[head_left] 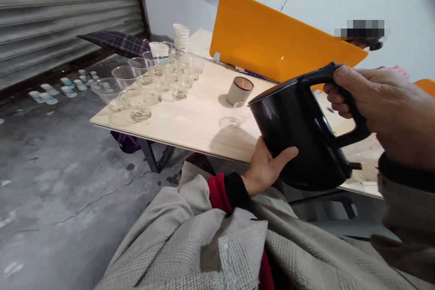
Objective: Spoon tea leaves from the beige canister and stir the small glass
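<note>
A black electric kettle is tilted toward the left above the near edge of the table. My right hand is wrapped round its handle. Against the kettle's lower side lies my left hand, palm supporting it and thumb stretched out along the body. Below the spout stands a small clear glass on the tabletop. Just behind that is a light grey cup with a brownish inside. Whether water is leaving the spout, I cannot make out.
On the left of the wooden table stand several clear cups, with stacked paper cups behind. An orange divider rises at the back. Small paper cups stand on the floor. Another person's head shows beyond the divider.
</note>
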A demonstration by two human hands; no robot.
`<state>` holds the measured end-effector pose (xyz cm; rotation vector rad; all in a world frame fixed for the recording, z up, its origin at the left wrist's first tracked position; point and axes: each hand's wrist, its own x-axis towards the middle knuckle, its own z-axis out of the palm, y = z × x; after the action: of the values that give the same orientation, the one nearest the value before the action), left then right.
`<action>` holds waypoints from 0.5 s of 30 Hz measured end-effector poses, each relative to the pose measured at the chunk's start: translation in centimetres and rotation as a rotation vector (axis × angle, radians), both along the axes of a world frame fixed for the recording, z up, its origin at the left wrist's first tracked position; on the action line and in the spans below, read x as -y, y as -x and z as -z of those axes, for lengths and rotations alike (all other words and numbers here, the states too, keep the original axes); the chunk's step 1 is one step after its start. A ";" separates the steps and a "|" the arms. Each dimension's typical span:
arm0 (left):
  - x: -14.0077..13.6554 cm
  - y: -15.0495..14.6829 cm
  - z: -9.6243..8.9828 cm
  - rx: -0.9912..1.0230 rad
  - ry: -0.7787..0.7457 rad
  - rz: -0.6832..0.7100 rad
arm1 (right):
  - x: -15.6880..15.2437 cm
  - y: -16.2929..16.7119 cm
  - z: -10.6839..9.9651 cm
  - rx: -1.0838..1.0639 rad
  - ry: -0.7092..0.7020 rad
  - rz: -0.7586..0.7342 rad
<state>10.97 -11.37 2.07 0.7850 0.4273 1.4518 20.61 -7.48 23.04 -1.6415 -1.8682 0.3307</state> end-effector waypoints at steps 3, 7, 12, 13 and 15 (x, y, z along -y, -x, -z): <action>0.0 0.0 0.0 -0.016 0.003 -0.010 | 0.3 0.7 -0.2 0.024 0.048 0.108; 0.0 0.1 -0.1 -0.002 -0.005 -0.002 | 0.3 1.1 -0.1 0.018 0.046 0.095; 0.1 0.2 -0.2 0.018 0.019 0.013 | -0.1 0.7 0.0 0.030 0.036 0.068; 0.1 0.1 -0.1 0.022 0.026 0.016 | -0.1 0.6 0.0 0.037 0.046 0.067; 0.1 0.1 -0.1 0.022 0.031 0.012 | -0.1 0.6 0.0 0.042 0.049 0.069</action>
<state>10.85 -11.42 2.20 0.7449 0.4268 1.4377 19.97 -7.43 23.04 -1.7537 -1.8420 0.3176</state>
